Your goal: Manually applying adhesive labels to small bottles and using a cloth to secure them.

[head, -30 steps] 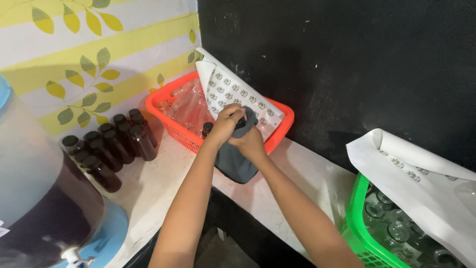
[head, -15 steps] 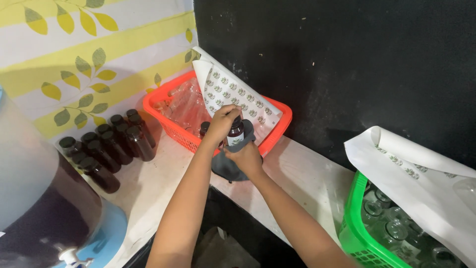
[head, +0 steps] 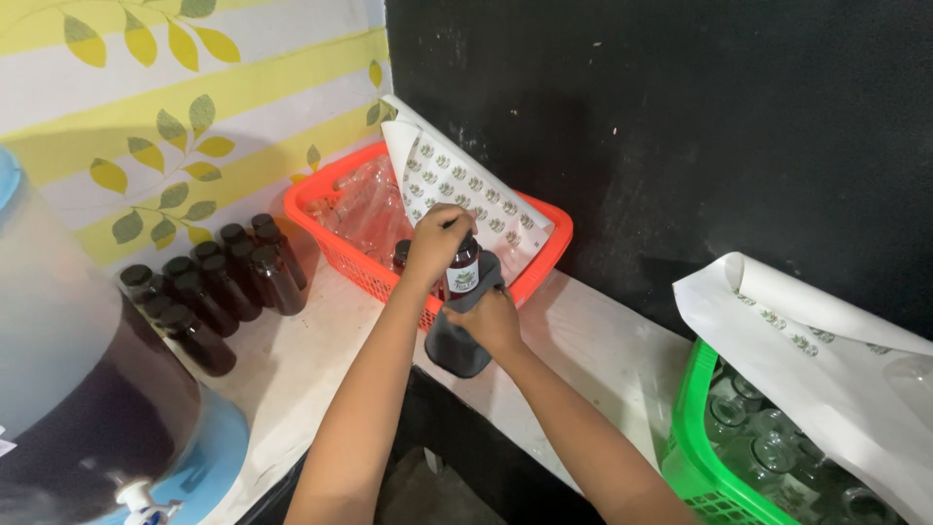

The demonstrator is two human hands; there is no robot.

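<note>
A small dark bottle point(head: 464, 277) with a round label stands upright in front of the orange basket point(head: 544, 255). My left hand point(head: 433, 243) grips its top from above. My right hand point(head: 486, 319) holds the lower part of the bottle together with a dark grey cloth point(head: 453, 348) that hangs down below it. A white sheet of round stickers point(head: 457, 190) leans in the orange basket behind my hands.
Several dark filled bottles point(head: 209, 287) stand in a cluster on the white counter point(head: 301, 374) at the left. A large dispenser point(head: 78, 389) with a blue base fills the lower left. A green basket point(head: 695, 428) of clear glass bottles sits at the right under another sticker sheet point(head: 826, 360).
The cloth has slid down from around the bottle, so the labelled bottle shows. My left hand has shifted onto the bottle's top.
</note>
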